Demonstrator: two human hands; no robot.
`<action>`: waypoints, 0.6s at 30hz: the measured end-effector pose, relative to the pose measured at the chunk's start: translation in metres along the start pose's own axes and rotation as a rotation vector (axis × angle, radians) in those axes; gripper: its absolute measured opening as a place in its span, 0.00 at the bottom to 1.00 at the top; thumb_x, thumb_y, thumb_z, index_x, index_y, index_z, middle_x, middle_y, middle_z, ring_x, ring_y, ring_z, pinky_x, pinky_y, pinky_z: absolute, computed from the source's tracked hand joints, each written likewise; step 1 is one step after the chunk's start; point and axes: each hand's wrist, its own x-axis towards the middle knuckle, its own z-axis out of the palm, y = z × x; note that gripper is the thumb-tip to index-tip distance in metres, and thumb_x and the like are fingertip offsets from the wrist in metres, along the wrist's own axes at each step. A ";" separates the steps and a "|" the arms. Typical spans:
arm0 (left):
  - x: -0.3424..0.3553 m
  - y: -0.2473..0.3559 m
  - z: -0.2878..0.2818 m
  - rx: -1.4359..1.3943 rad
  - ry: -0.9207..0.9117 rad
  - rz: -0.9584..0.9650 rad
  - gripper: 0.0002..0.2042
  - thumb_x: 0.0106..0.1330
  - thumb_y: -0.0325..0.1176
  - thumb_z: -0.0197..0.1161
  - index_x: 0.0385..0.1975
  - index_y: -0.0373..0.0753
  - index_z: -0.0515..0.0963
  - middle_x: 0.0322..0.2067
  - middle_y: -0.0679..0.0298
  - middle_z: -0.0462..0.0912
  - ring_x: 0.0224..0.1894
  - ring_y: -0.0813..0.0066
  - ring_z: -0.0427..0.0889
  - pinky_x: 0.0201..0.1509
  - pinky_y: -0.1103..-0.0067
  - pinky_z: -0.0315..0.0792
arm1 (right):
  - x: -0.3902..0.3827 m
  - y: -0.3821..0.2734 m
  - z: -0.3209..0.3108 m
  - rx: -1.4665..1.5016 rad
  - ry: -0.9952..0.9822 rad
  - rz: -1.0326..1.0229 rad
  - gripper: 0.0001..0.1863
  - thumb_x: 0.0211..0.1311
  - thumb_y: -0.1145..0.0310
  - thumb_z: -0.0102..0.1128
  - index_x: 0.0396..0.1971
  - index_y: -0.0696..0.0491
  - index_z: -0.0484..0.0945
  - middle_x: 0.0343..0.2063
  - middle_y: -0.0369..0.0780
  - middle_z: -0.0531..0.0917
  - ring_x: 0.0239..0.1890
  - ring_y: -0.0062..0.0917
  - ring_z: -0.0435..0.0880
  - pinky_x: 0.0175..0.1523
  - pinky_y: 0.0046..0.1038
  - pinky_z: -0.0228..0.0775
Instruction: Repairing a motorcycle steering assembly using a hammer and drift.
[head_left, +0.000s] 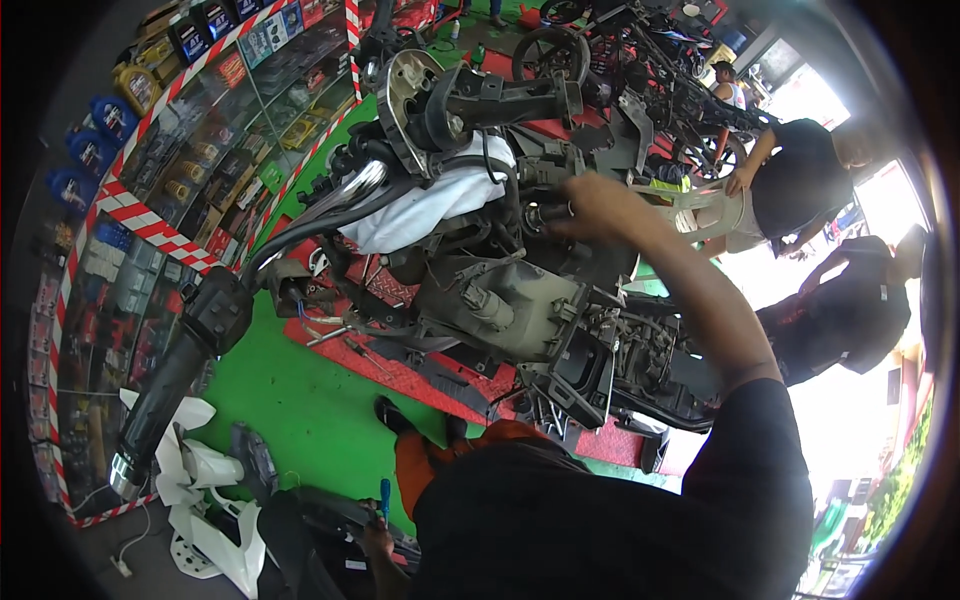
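Observation:
My right hand (pixel 604 212) reaches across a stripped motorcycle, fingers bent and closed at a small dark round part (pixel 540 216) in the middle of its frame. What the fingertips grip is hidden. Below, at the lower edge, my left hand (pixel 377 545) is closed round a screwdriver (pixel 385 496) with a blue handle, apart from the motorcycle. A white cloth (pixel 435 205) lies over the front of the frame, beneath the handlebar (pixel 325 215). Nearer to me sits a dusty grey plastic tray-shaped body part (pixel 525 300).
The handlebar's black grip (pixel 155 410) juts far left. White fairing pieces (pixel 215 520) lie on the green floor (pixel 265 390). A glass display case (pixel 200 170) edged in red-white tape stands left. Two people (pixel 800 185) (pixel 850 305) are at right, with other motorcycles (pixel 550 60) behind.

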 end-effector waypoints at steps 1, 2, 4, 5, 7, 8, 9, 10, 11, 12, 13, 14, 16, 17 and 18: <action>0.002 -0.001 0.001 -0.014 0.017 0.015 0.27 0.75 0.56 0.51 0.46 0.33 0.77 0.41 0.42 0.83 0.47 0.37 0.82 0.48 0.52 0.72 | 0.001 -0.005 0.006 -0.127 -0.041 0.026 0.22 0.58 0.58 0.70 0.48 0.56 0.84 0.41 0.49 0.87 0.45 0.39 0.88 0.52 0.37 0.80; 0.004 -0.002 0.002 -0.012 0.018 0.007 0.26 0.76 0.56 0.51 0.45 0.33 0.77 0.41 0.41 0.83 0.47 0.37 0.82 0.48 0.52 0.72 | 0.001 -0.005 0.007 0.027 0.013 -0.057 0.22 0.59 0.57 0.69 0.47 0.57 0.84 0.42 0.49 0.87 0.46 0.40 0.88 0.53 0.38 0.79; 0.011 -0.005 0.006 -0.041 0.078 0.038 0.25 0.75 0.54 0.54 0.41 0.31 0.77 0.36 0.41 0.82 0.42 0.37 0.81 0.44 0.53 0.71 | 0.001 -0.006 0.006 0.363 0.101 -0.270 0.22 0.61 0.55 0.68 0.47 0.58 0.84 0.43 0.50 0.87 0.46 0.40 0.88 0.54 0.39 0.78; 0.014 -0.006 0.008 -0.070 0.130 0.075 0.25 0.74 0.52 0.57 0.36 0.29 0.77 0.31 0.42 0.81 0.38 0.37 0.81 0.40 0.53 0.71 | 0.001 -0.004 0.002 0.446 0.160 -0.336 0.23 0.62 0.54 0.68 0.47 0.58 0.84 0.43 0.50 0.87 0.46 0.41 0.88 0.54 0.39 0.78; 0.022 -0.010 0.012 -0.178 0.117 0.077 0.24 0.74 0.51 0.58 0.35 0.28 0.77 0.30 0.41 0.81 0.37 0.37 0.81 0.39 0.54 0.70 | -0.003 0.000 -0.007 0.611 0.245 -0.385 0.25 0.63 0.51 0.68 0.47 0.58 0.84 0.42 0.51 0.87 0.46 0.43 0.87 0.52 0.40 0.78; 0.026 -0.013 0.013 -0.257 0.058 0.044 0.24 0.75 0.51 0.56 0.38 0.28 0.77 0.33 0.40 0.82 0.40 0.36 0.81 0.42 0.53 0.71 | -0.006 0.000 -0.009 0.495 0.195 -0.258 0.25 0.63 0.51 0.67 0.47 0.59 0.84 0.41 0.51 0.87 0.45 0.43 0.87 0.52 0.40 0.78; 0.030 -0.014 0.015 -0.314 -0.011 -0.048 0.24 0.76 0.51 0.54 0.41 0.29 0.77 0.37 0.38 0.82 0.44 0.35 0.81 0.44 0.53 0.71 | -0.006 -0.002 -0.010 0.389 0.176 -0.125 0.26 0.64 0.51 0.66 0.48 0.59 0.83 0.40 0.52 0.87 0.44 0.44 0.87 0.52 0.39 0.79; 0.033 -0.016 0.015 -0.255 0.032 0.036 0.24 0.76 0.51 0.54 0.41 0.29 0.77 0.36 0.38 0.82 0.43 0.34 0.81 0.44 0.53 0.71 | -0.007 -0.003 -0.011 0.282 0.158 0.004 0.26 0.64 0.50 0.65 0.48 0.59 0.83 0.38 0.53 0.87 0.43 0.44 0.87 0.52 0.39 0.79; 0.036 -0.017 0.016 -0.167 0.059 0.054 0.24 0.75 0.50 0.55 0.40 0.28 0.77 0.35 0.38 0.82 0.43 0.34 0.81 0.43 0.53 0.71 | -0.007 -0.007 -0.008 0.017 0.084 0.084 0.27 0.66 0.49 0.63 0.49 0.60 0.83 0.37 0.53 0.87 0.43 0.47 0.87 0.51 0.41 0.78; 0.037 -0.019 0.015 -0.056 0.077 0.035 0.24 0.75 0.50 0.55 0.40 0.28 0.77 0.35 0.38 0.82 0.42 0.34 0.81 0.43 0.53 0.71 | -0.007 -0.008 -0.006 0.041 0.076 0.059 0.26 0.67 0.49 0.63 0.48 0.60 0.83 0.38 0.52 0.87 0.44 0.45 0.87 0.52 0.41 0.78; 0.039 -0.019 0.015 -0.136 0.084 0.071 0.23 0.75 0.50 0.55 0.40 0.28 0.77 0.34 0.38 0.82 0.42 0.34 0.81 0.43 0.53 0.71 | -0.005 -0.010 -0.003 0.068 0.063 0.050 0.26 0.68 0.49 0.62 0.47 0.60 0.83 0.39 0.51 0.87 0.44 0.44 0.87 0.52 0.41 0.77; 0.038 -0.019 0.014 -0.195 0.084 0.073 0.23 0.75 0.49 0.56 0.40 0.28 0.77 0.34 0.38 0.82 0.42 0.34 0.81 0.42 0.54 0.70 | -0.004 -0.010 -0.002 0.110 0.019 0.005 0.26 0.69 0.49 0.62 0.46 0.60 0.84 0.40 0.51 0.88 0.45 0.42 0.88 0.52 0.40 0.77; 0.036 -0.017 0.010 -0.241 0.088 0.097 0.23 0.75 0.49 0.57 0.40 0.28 0.77 0.33 0.38 0.82 0.42 0.33 0.81 0.42 0.54 0.70 | -0.002 -0.003 -0.004 0.357 0.177 -0.067 0.25 0.70 0.50 0.60 0.46 0.60 0.84 0.40 0.50 0.88 0.44 0.41 0.88 0.51 0.40 0.78; 0.032 -0.017 0.007 -0.225 0.088 0.116 0.23 0.75 0.49 0.57 0.40 0.28 0.77 0.33 0.38 0.82 0.42 0.33 0.81 0.42 0.54 0.70 | -0.002 0.000 -0.004 0.486 0.234 -0.121 0.24 0.71 0.51 0.59 0.46 0.60 0.84 0.40 0.49 0.88 0.43 0.40 0.89 0.51 0.39 0.78; 0.029 -0.015 0.005 -0.175 0.064 0.076 0.23 0.74 0.49 0.57 0.40 0.28 0.77 0.33 0.38 0.81 0.41 0.33 0.80 0.42 0.54 0.70 | -0.003 0.004 -0.005 0.626 0.314 -0.125 0.24 0.72 0.52 0.59 0.46 0.61 0.84 0.40 0.49 0.89 0.43 0.39 0.89 0.50 0.39 0.78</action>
